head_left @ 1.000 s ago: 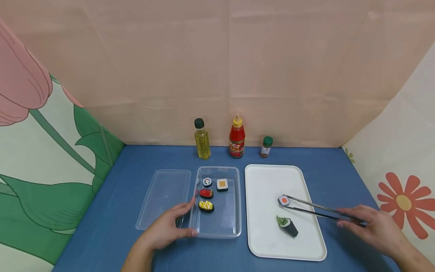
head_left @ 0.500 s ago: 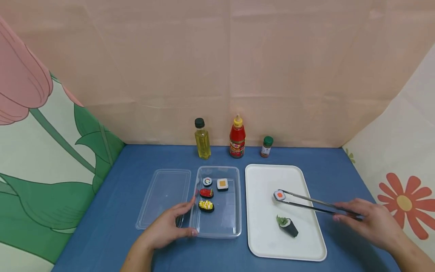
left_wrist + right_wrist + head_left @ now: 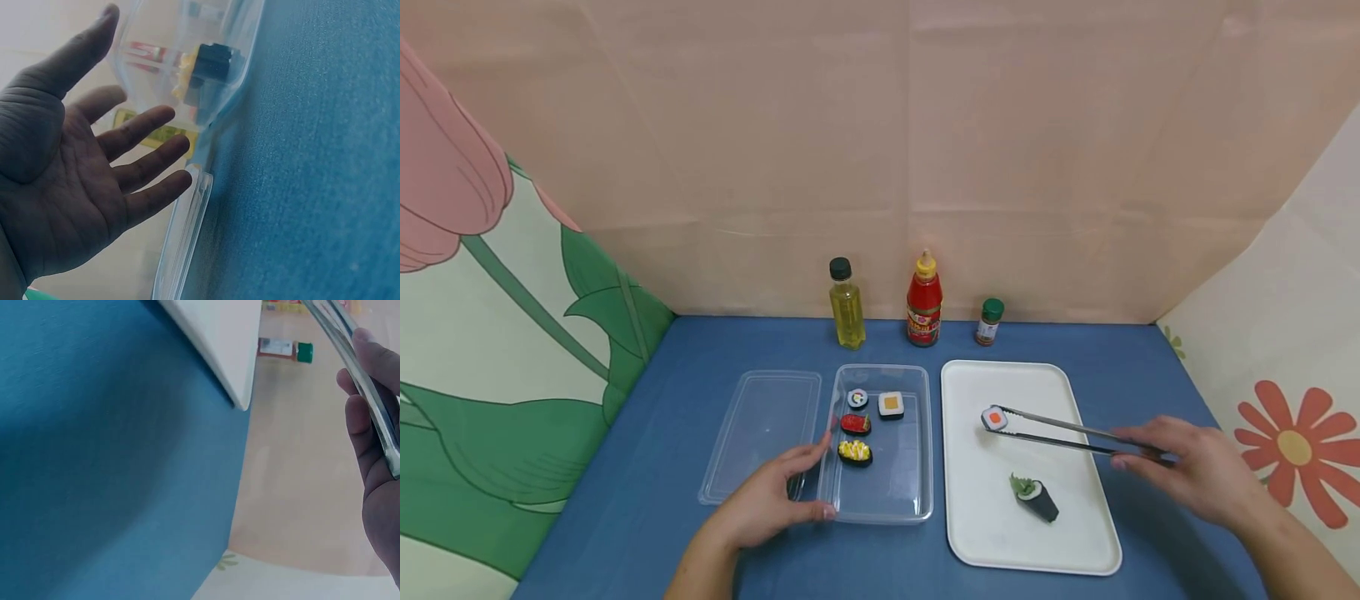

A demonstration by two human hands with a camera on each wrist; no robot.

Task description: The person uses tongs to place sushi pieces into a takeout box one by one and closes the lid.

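Observation:
My right hand (image 3: 1180, 467) grips metal tongs (image 3: 1067, 433), their tips pinching a sushi roll (image 3: 995, 418) with an orange centre over the white tray (image 3: 962, 533). A dark hand roll (image 3: 1036, 497) with a green leafy end lies on that tray. At the left side of the clear plastic container (image 3: 895, 508), my left hand (image 3: 771, 500) rests its thumb and fingertips against the wall, fingers spread. Inside sit a small round roll (image 3: 857, 398), a square-topped piece (image 3: 891, 406), a red-topped piece (image 3: 855, 424) and a yellow-topped piece (image 3: 855, 452). The right wrist view shows fingers wrapped round the tongs (image 3: 369, 387).
A clear lid (image 3: 767, 425) lies left of the container, partly behind my left hand. Along the back stand an oil bottle (image 3: 847, 308), a red sauce bottle (image 3: 923, 304) and a green-capped spice jar (image 3: 989, 322). Printed and plain cloth walls enclose the blue table (image 3: 625, 517).
My right hand has carried the tongs and the orange-centred sushi roll leftward and a little toward the back, nearer the container. The left hand has stayed at the container's side.

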